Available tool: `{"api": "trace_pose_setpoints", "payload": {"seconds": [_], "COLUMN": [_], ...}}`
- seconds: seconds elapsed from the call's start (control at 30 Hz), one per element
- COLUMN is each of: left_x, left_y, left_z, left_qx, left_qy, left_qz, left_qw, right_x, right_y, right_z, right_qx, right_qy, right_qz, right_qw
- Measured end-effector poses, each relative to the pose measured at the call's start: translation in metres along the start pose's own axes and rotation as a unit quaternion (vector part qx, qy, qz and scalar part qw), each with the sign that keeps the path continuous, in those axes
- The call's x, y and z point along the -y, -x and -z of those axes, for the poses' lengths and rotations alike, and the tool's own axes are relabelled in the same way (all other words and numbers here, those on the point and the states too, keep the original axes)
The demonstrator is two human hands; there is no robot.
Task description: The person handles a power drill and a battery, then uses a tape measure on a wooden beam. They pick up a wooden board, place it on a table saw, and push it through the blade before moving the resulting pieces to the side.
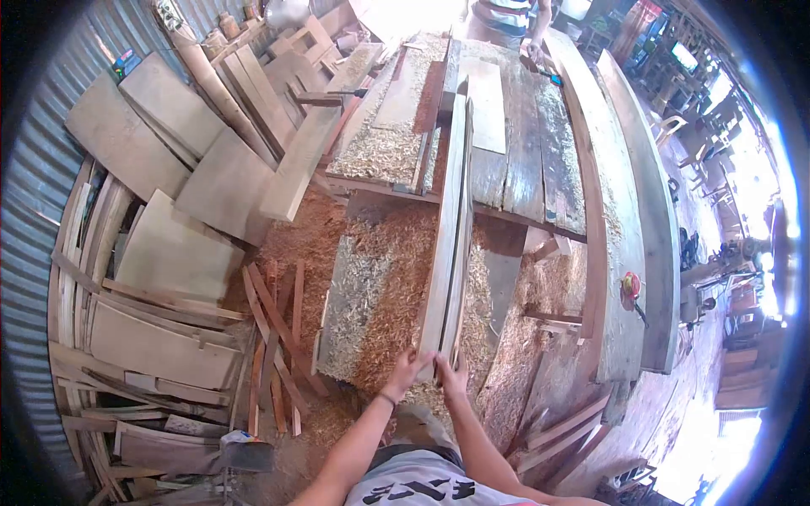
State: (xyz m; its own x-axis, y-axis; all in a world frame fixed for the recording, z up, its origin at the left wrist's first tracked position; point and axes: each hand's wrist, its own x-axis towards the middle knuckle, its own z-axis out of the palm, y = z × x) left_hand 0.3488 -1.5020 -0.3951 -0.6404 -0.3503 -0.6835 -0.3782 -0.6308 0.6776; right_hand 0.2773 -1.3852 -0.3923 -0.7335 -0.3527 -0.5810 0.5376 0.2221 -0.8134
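Note:
Two long narrow wooden boards (pixel 440 253) lie side by side with a thin dark gap between them, pointing away from me. Their far ends reach over the workbench (pixel 523 181). My left hand (pixel 405 373) is closed around the near end of the left board. On the other side, my right hand (pixel 452 376) grips the near end of the right board, its fingers partly hidden by the wood. Both hands are close together, just in front of my body. Below the boards, wood shavings (pixel 380 287) cover the floor and a flat panel.
Loose panels (pixel 181 253) and offcuts lean along the corrugated wall at left. Thin strips (pixel 278 337) lie on the floor. Long planks (pixel 612 211) stand at right, with a red round object (pixel 630 287) on one. Another person (pixel 504 18) is at the bench's far end.

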Motion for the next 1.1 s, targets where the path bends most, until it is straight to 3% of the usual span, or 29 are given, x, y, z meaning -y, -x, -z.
{"api": "trace_pose_setpoints", "payload": {"seconds": [0.07, 0.13, 0.2, 0.23, 0.27, 0.33, 0.4, 0.47, 0.53, 0.57, 0.67, 0.7, 0.77, 0.8, 0.83, 0.87, 0.9, 0.97, 1.1], "left_x": [0.062, 0.069, 0.084, 0.087, 0.087, 0.093, 0.103, 0.093, 0.086, 0.083, 0.075, 0.069, 0.06, 0.055, 0.053, 0.051, 0.052, 0.063, 0.078], "left_y": [0.014, 0.056, 0.085, 0.1, 0.115, 0.135, 0.147, 0.16, 0.168, 0.171, 0.173, 0.175, 0.182, 0.18, 0.181, 0.183, 0.184, 0.186, 0.183], "left_z": [0.034, 0.064, 0.108, 0.127, 0.143, 0.175, 0.207, 0.212, 0.211, 0.208, 0.201, 0.191, 0.174, 0.167, 0.163, 0.159, 0.156, 0.154, 0.169], "left_qx": [0.032, 0.036, 0.071, 0.058, 0.045, 0.037, 0.038, 0.0, -0.042, -0.061, -0.143, -0.173, -0.2, -0.212, -0.204, -0.197, -0.19, -0.181, -0.188], "left_qy": [0.011, -0.064, -0.046, -0.077, -0.109, -0.132, -0.113, -0.122, -0.148, -0.191, -0.386, -0.412, -0.501, -0.54, -0.532, -0.523, -0.513, -0.513, -0.513], "left_qz": [-0.086, -0.026, 0.04, 0.033, 0.024, 0.02, 0.032, 0.027, 0.011, -0.009, -0.035, -0.033, -0.075, -0.1, -0.089, -0.078, -0.068, -0.089, -0.098], "left_qw": [0.996, 0.997, 0.996, 0.995, 0.993, 0.99, 0.992, 0.992, 0.988, 0.98, 0.911, 0.894, 0.839, 0.809, 0.817, 0.826, 0.834, 0.835, 0.832], "right_x": [-0.031, -0.086, -0.105, -0.112, -0.098, -0.107, -0.056, -0.032, 0.04, 0.037, 0.117, 0.129, 0.123, 0.103, 0.082, 0.04, 0.036, 0.04, 0.0], "right_y": [0.043, 0.059, 0.056, 0.058, 0.056, 0.021, -0.003, -0.059, -0.102, -0.153, -0.21, -0.214, -0.201, -0.205, -0.21, -0.216, -0.177, -0.082, -0.066], "right_z": [0.006, 0.015, 0.037, 0.045, 0.044, 0.051, 0.03, 0.016, 0.007, 0.019, 0.008, 0.003, -0.02, -0.031, -0.042, -0.052, -0.064, -0.091, -0.11], "right_qx": [0.021, 0.015, 0.07, 0.096, 0.102, 0.216, 0.117, 0.035, 0.102, 0.168, 0.017, -0.025, -0.026, -0.017, -0.007, 0.012, 0.111, 0.202, 0.158], "right_qy": [-0.162, -0.365, -0.429, -0.462, -0.462, -0.529, -0.561, -0.553, -0.604, -0.646, -0.62, -0.562, -0.32, -0.216, -0.109, -0.028, -0.02, -0.04, -0.137], "right_qz": [-0.067, -0.163, -0.192, -0.206, -0.194, -0.17, -0.17, -0.089, -0.02, 0.047, 0.085, 0.049, 0.035, 0.03, 0.027, 0.023, -0.055, -0.156, -0.163], "right_qw": [0.984, 0.917, 0.88, 0.857, 0.859, 0.803, 0.801, 0.828, 0.79, 0.743, 0.78, 0.826, 0.946, 0.976, 0.994, 0.999, 0.992, 0.966, 0.964]}}
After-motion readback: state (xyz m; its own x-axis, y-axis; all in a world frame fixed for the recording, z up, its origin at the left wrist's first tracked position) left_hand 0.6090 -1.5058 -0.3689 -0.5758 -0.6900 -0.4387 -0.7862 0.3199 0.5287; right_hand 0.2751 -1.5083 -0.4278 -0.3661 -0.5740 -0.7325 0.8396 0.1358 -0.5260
